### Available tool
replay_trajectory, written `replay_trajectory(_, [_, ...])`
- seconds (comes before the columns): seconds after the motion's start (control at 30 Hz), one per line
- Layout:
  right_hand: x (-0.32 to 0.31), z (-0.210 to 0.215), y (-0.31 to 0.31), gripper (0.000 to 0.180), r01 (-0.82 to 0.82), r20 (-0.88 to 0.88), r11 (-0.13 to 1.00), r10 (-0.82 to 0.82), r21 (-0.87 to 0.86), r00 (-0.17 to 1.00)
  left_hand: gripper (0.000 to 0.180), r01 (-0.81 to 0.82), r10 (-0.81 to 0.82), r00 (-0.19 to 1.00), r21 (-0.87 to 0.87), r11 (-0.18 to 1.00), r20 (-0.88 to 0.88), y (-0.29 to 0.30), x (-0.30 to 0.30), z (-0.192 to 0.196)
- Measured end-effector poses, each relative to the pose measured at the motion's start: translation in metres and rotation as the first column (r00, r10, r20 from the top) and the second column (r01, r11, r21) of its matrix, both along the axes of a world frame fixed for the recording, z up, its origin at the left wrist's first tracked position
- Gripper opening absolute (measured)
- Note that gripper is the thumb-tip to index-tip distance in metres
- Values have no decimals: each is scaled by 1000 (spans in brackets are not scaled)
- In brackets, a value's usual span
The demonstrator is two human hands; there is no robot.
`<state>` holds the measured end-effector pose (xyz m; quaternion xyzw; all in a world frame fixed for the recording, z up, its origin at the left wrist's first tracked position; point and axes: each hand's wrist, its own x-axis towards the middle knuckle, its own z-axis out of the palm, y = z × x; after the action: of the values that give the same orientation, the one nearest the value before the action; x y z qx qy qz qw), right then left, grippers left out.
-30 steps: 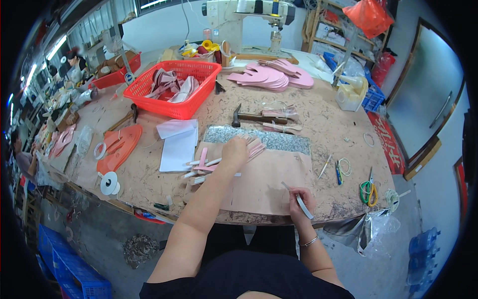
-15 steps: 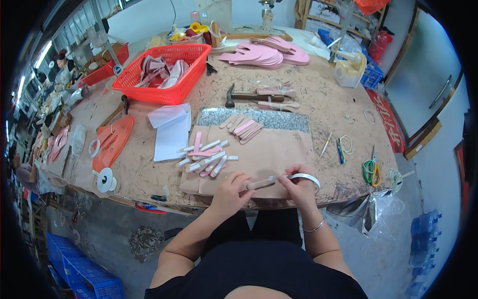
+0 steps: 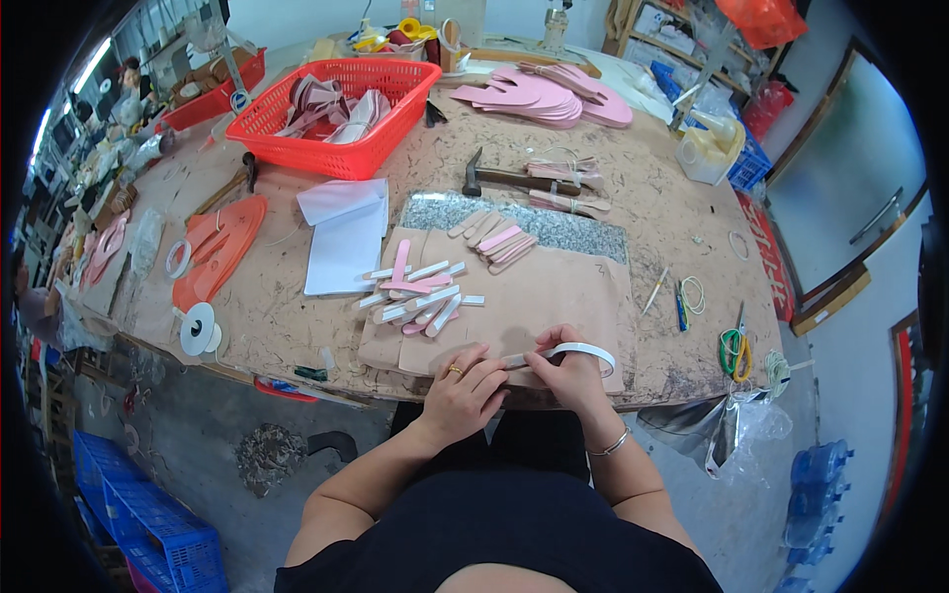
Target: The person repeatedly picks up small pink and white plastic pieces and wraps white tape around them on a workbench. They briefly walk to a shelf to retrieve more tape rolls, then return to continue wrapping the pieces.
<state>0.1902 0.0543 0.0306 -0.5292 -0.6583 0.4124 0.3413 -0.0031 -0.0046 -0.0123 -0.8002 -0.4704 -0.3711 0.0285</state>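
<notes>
At the table's front edge my left hand (image 3: 465, 393) is closed over a small pale pinkish strip (image 3: 516, 361), most of it hidden by the fingers. My right hand (image 3: 570, 374) pinches the strip's other end and carries a roll of white tape (image 3: 599, 350), which loops out past the fingers. Just beyond my left hand lies a loose pile of strips with white faces (image 3: 427, 308), some pink among them. Behind that pile, a neater row of beige and pink strips (image 3: 494, 237) rests partly on a speckled stone slab (image 3: 568, 234).
A red basket (image 3: 341, 163) with cut pieces stands at the back left. A hammer (image 3: 519, 180) lies behind the slab, near tied bundles. To the right are scissors (image 3: 736, 354) and a blue-handled tool (image 3: 681, 306). A white spool (image 3: 201, 331) sits at the left edge.
My hands have come closer together, and less of the strip shows between them. The whole view has shifted slightly.
</notes>
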Motion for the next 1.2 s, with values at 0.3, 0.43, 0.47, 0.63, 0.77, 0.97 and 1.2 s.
replay_trajectory(0.3, [-3,2,-6,29,-68,316,950,-34,305,948,58,-86,77,982,-47,995,-171,-5,10,-3])
replay_trajectory(0.43, [-2,9,-31,48,-213,570,761,-238,612,786,58,-131,124,973,-23,991,-194,-6,13,-8])
replay_trajectory(0.47, [2,6,-33,68,-273,643,768,-225,579,732,58,-132,125,974,-27,991,-189,-5,14,-8])
replay_trajectory(0.63, [27,23,-7,59,53,430,806,-369,590,824,58,-128,118,979,-53,990,-168,-6,13,-7])
replay_trajectory(0.77, [46,-7,12,42,44,-14,993,-43,108,999,57,-114,104,982,-58,992,-160,-5,14,-5])
replay_trajectory(0.97, [37,-9,12,35,70,125,970,-101,233,987,57,-118,105,981,-78,990,-162,-6,13,-3])
replay_trajectory(1.2, [32,-13,11,34,-23,309,902,-124,432,943,56,-113,99,984,-91,989,-147,-6,14,-2])
